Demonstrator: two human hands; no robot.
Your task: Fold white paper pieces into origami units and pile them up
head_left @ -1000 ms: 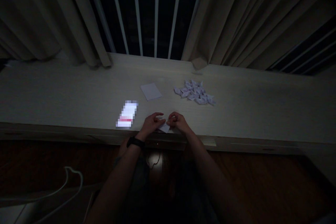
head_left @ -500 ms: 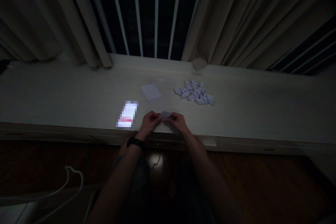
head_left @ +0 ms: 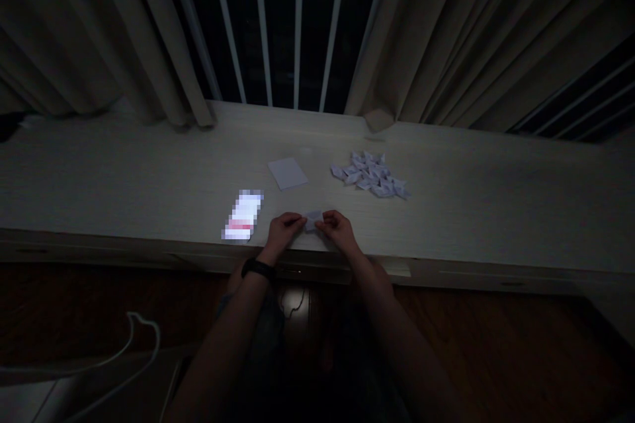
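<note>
Between my two hands is a small piece of folded white paper [head_left: 313,219], just above the near edge of the white counter. My left hand [head_left: 284,231], with a dark band on its wrist, pinches the paper's left side. On the right side, my right hand [head_left: 338,230] grips the paper between thumb and fingers. Beyond them lies a flat stack of square white paper [head_left: 288,174]. To its right is a cluster of several small folded paper pieces [head_left: 371,175]. The fine folds are too dim to make out.
A lit phone [head_left: 243,215], blurred out, lies left of my hands on the long counter [head_left: 471,205]. Behind stand beige curtains [head_left: 421,33] and a dark barred window. A white cable [head_left: 157,337] loops at the lower left.
The folded paper shows a broader face and has turned slightly between my fingers. My right fingers have shifted a little along its right side. The whole view has moved slightly.
</note>
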